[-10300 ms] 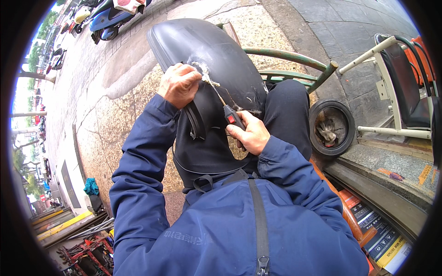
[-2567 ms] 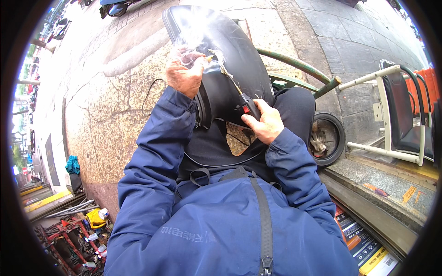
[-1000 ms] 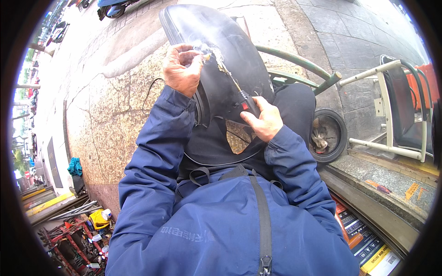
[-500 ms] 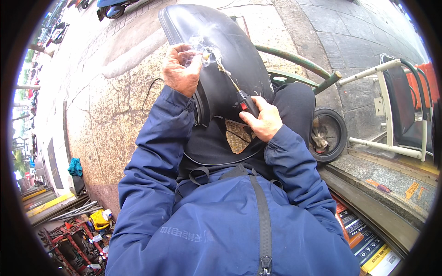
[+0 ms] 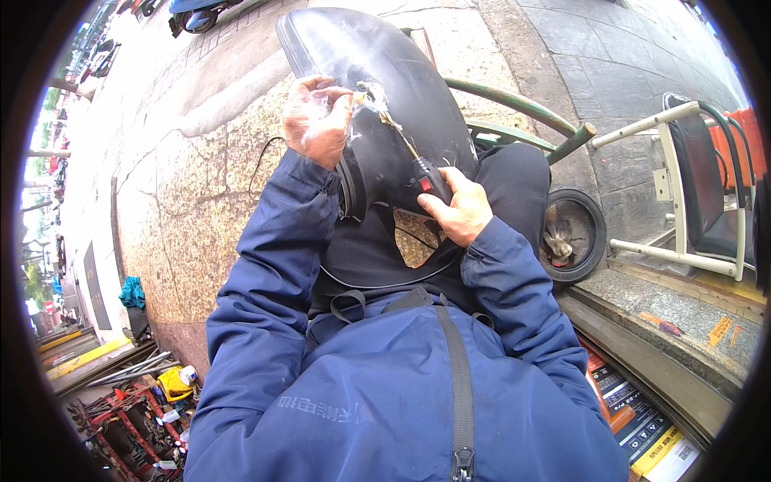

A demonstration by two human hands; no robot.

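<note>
Across my knees lies a large curved black plastic shell [image 5: 422, 88], with a rough, whitish damaged patch [image 5: 374, 98] on its surface. My right hand [image 5: 462, 210] is wrapped round the black handle of a soldering iron [image 5: 432, 183] with a red switch. The iron's metal tip meets melted-looking material at the lower end of that patch. At the patch's left side, my left hand [image 5: 317, 132] pinches a small yellowish piece [image 5: 359, 97]; its exact kind is too small to make out. Pale smoke hangs around the left fingers.
A green metal bar frame [image 5: 514, 100] stands beyond my right knee. Beside it are a small black wheel [image 5: 572, 237] and a metal-framed chair [image 5: 711, 185]. Red metal parts and tools [image 5: 132, 430] crowd the lower left. A thin black cable [image 5: 261, 165] curves over the paving.
The smoke has thinned over the patch and drifted left across my left hand. Both hands, the iron and the shell stay almost in place.
</note>
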